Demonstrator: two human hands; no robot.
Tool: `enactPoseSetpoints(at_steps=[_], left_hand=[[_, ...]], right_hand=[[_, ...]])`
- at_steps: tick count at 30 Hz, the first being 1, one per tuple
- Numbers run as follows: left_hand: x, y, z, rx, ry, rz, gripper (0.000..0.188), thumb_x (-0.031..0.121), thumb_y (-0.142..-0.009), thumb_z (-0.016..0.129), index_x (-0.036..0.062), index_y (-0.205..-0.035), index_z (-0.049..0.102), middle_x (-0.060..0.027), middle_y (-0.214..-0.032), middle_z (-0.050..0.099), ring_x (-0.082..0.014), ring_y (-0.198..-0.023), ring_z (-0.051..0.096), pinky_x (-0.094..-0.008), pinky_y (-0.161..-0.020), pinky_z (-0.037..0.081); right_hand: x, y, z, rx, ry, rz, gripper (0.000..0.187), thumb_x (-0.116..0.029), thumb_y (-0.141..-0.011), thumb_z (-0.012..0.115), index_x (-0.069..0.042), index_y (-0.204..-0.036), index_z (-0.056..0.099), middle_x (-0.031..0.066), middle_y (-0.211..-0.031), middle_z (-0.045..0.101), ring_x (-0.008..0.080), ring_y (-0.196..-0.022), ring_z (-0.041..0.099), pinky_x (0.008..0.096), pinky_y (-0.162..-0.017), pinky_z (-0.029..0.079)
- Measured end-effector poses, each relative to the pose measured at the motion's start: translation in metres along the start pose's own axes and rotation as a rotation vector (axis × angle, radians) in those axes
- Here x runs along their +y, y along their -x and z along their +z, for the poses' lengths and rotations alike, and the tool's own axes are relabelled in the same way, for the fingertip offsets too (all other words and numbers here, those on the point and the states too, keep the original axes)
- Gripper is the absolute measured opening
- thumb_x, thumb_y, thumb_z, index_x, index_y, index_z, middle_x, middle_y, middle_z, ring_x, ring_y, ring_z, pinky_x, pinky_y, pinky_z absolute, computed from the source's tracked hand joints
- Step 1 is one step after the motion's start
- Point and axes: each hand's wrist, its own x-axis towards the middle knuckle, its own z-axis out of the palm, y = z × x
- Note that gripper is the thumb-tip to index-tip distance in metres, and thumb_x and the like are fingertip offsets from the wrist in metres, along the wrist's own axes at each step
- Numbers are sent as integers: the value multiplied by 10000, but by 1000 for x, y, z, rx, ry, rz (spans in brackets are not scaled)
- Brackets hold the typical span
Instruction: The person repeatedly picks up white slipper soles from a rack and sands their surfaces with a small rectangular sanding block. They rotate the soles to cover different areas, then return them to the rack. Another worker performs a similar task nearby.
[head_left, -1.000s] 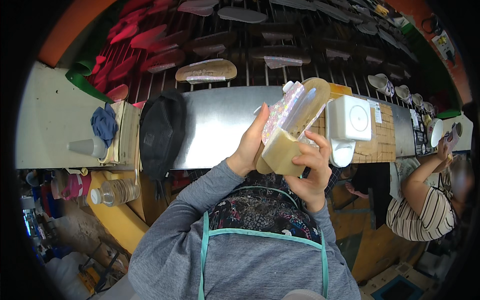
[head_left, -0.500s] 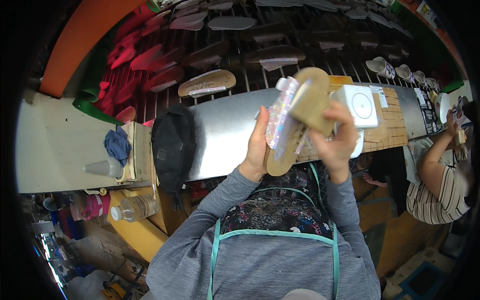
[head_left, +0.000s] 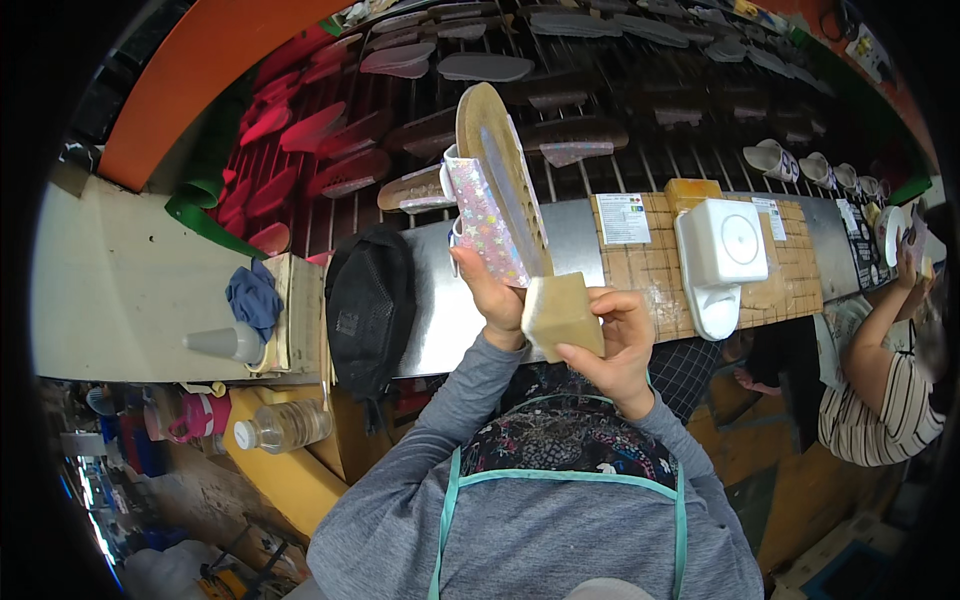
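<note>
My left hand (head_left: 492, 297) holds a tan sandal (head_left: 497, 165) upright, sole edge toward me, with its glittery pink strap (head_left: 486, 220) on the left side. My right hand (head_left: 612, 345) grips a tan block (head_left: 561, 315) and presses it against the lower end of the sandal. Both hands are raised in front of the metal bench edge (head_left: 570, 235). My grey sleeves and a teal-trimmed patterned apron fill the lower middle.
A rack (head_left: 600, 90) of several sandal soles runs behind the bench. A black bag (head_left: 368, 305) hangs at left, beside a wooden box with a blue rag (head_left: 252, 297) and a plastic bottle (head_left: 283, 426). A white device (head_left: 722, 250) sits right; another person (head_left: 885, 370) works at far right.
The sandal has been turned from tilted right to upright and edge-on. My right hand dropped from the sandal's side to its lower end with the block.
</note>
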Motion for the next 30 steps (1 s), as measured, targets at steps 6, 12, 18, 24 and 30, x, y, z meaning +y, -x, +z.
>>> enactPoseSetpoints(at_steps=[6, 12, 18, 24, 30], left_hand=[[-7, 4, 8, -15, 171, -211, 707, 633, -967, 266, 50, -1327, 438, -94, -1170, 586, -193, -1039, 589, -333, -889, 494], [0, -11, 5, -23, 332, -185, 638, 586, -981, 307, 59, -1291, 485, -97, -1157, 607, -203, -1011, 609, -347, -873, 509], [-3, -5, 2, -21, 399, -239, 618, 562, -980, 350, 54, -1302, 494, -118, -1197, 605, -241, -1037, 613, -375, -885, 516], [1, -7, -13, -80, 399, -305, 635, 570, -979, 342, 54, -1320, 485, -109, -1217, 594, -236, -1059, 603, -363, -910, 507], [-9, -14, -12, -20, 397, -330, 612, 539, -983, 360, 52, -1334, 476, -133, -1252, 583, -269, -1069, 602, -388, -894, 512]], right_hand=[[6, -18, 1, 190, 299, -177, 468, -36, -643, 795, -46, -1034, 536, 147, -1036, 599, 244, -940, 611, 354, -873, 475], [-2, -5, -4, -78, 536, -346, 443, -17, -542, 794, -70, -933, 593, 138, -1009, 599, 263, -845, 602, 356, -711, 484], [3, -8, -16, 208, 597, -268, 453, -50, -610, 841, -62, -929, 520, 94, -875, 534, 232, -789, 570, 321, -680, 467], [-10, -3, -23, 237, 719, -294, 448, -22, -589, 822, -64, -946, 553, 101, -917, 554, 244, -818, 576, 339, -681, 466], [-11, -13, -14, 135, 818, -454, 478, -62, -548, 807, -105, -979, 604, 86, -990, 594, 260, -866, 585, 360, -801, 395]])
